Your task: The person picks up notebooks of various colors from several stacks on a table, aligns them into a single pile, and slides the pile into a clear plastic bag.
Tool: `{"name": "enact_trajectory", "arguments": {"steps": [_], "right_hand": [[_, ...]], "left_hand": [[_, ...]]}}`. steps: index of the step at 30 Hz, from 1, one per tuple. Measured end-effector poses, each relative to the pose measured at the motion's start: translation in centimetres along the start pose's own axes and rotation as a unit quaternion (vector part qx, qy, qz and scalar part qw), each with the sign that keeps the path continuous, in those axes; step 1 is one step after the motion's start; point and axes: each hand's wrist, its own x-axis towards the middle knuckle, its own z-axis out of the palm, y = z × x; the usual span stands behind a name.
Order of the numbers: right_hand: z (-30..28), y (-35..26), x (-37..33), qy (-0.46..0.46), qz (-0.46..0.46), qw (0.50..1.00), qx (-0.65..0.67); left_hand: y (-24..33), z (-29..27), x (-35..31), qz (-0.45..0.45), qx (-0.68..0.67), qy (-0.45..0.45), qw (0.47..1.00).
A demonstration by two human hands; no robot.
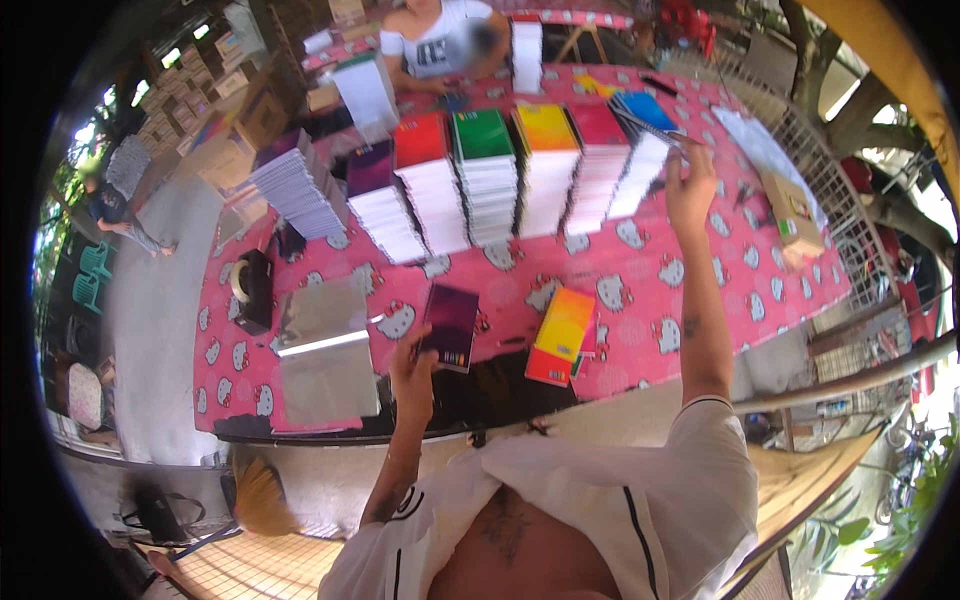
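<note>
My left hand (pixel 412 375) is closed on the lower left edge of a dark purple notebook (pixel 450 322), close to the table's front edge. To its right lie a yellow, orange and red notebook (pixel 560 335) and others partly hidden beneath it. My right arm is stretched out to the far right stack of blue notebooks (pixel 640 180). There my right hand (pixel 690 185) pinches the near right corner of the top blue notebook (pixel 645 108), which looks tilted off the pile. Stacks of purple (pixel 388 205), red (pixel 430 185), green (pixel 485 175), yellow (pixel 545 170) and magenta notebooks (pixel 598 175) stand beside it.
Clear plastic sleeves (pixel 325 355) lie at the left, beside a tape roll in a black dispenser (pixel 255 290). More notebooks are stacked at the back left (pixel 300 185). A small carton (pixel 790 215) sits at the right. Across the table sits another person (pixel 440 45).
</note>
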Motion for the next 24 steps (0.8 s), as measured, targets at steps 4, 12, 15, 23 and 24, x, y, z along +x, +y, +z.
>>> {"name": "enact_trajectory", "arguments": {"steps": [4, 12, 15, 23, 24], "right_hand": [[-3.2, -2.3, -9.5, -0.130, 0.211, 0.855, 0.456], [-0.4, 5.4, -27.8, -0.213, 0.514, 0.753, 0.352], [-1.3, 1.1, -29.1, -0.219, 0.666, 0.652, 0.288], [1.5, -6.7, -27.3, -0.289, 0.632, 0.588, 0.414], [1.1, -7.3, -26.5, -0.294, 0.643, 0.552, 0.442]], "left_hand": [[1.9, 3.0, 1.5, -0.002, -0.142, -0.053, 0.988], [-8.8, 12.7, 3.8, 0.240, 0.350, -0.214, 0.880], [-9.4, 13.0, 4.7, 0.216, 0.374, -0.159, 0.888], [-11.2, 10.6, 6.4, -0.240, -0.034, -0.269, 0.932], [-9.7, 9.1, 5.4, -0.243, -0.082, -0.271, 0.928]]}}
